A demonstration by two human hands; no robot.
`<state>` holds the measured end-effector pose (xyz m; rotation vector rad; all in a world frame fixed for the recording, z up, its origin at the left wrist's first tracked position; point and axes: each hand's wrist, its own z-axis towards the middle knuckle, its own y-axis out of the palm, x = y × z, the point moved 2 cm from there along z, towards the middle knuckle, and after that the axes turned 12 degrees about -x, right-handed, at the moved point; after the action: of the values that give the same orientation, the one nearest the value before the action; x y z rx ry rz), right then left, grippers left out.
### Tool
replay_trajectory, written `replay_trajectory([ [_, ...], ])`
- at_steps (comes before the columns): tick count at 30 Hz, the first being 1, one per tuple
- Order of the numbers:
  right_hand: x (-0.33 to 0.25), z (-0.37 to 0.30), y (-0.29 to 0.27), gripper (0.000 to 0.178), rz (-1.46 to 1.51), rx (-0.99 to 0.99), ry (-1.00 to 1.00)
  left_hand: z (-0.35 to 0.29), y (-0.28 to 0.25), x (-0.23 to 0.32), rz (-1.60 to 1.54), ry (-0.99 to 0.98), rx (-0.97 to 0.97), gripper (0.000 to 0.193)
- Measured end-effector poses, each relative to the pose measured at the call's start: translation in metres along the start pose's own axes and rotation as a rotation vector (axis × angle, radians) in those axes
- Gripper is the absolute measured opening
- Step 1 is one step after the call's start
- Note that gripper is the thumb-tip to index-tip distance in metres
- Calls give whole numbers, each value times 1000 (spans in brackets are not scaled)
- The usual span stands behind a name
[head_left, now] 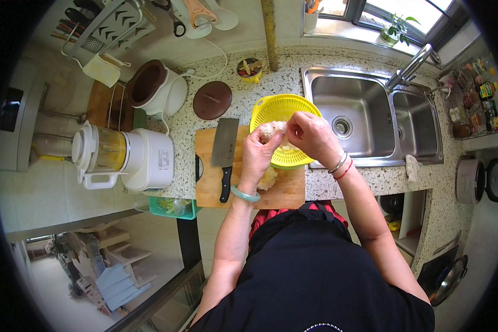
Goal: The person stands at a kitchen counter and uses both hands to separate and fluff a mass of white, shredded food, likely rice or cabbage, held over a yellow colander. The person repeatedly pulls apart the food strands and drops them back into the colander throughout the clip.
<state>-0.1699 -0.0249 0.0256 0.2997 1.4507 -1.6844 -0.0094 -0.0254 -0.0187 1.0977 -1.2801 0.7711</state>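
Observation:
Above a yellow plastic colander (258,113), my left hand (256,156) grips a pale, frilly piece of white fungus (272,130), with the thumb and fingers curled round it. My right hand (317,138) is beside it with its fingertips pinched together; what lies between them is too small to make out. Some pale pieces (286,145) show inside the colander, partly hidden by my hands. On the wooden cutting board (285,188), another yellowish frilly clump (268,179) lies near my left wrist. A cleaver (226,145) with a black handle rests on the board to the left.
A double steel sink (351,105) with a faucet (412,66) stands right of the colander. To the left are a white blender (144,160), a brown lid (212,100) and a white pot (171,91). A small yellow bowl (251,77) sits at the back.

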Motion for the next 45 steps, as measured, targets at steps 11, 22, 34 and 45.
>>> replay_trajectory([
  [11,-6,-2,-1,12,146,80,30,-1,-3,1,16,33,19,23],
  [22,-3,-2,1,11,3,52,-15,1,5,8,157,37,80,20],
  [34,7,-4,11,10,312,157,239,2,1,-3,-37,-15,11,22],
  [45,30,-6,13,11,420,174,223,1,-5,-6,-234,-45,-33,28],
])
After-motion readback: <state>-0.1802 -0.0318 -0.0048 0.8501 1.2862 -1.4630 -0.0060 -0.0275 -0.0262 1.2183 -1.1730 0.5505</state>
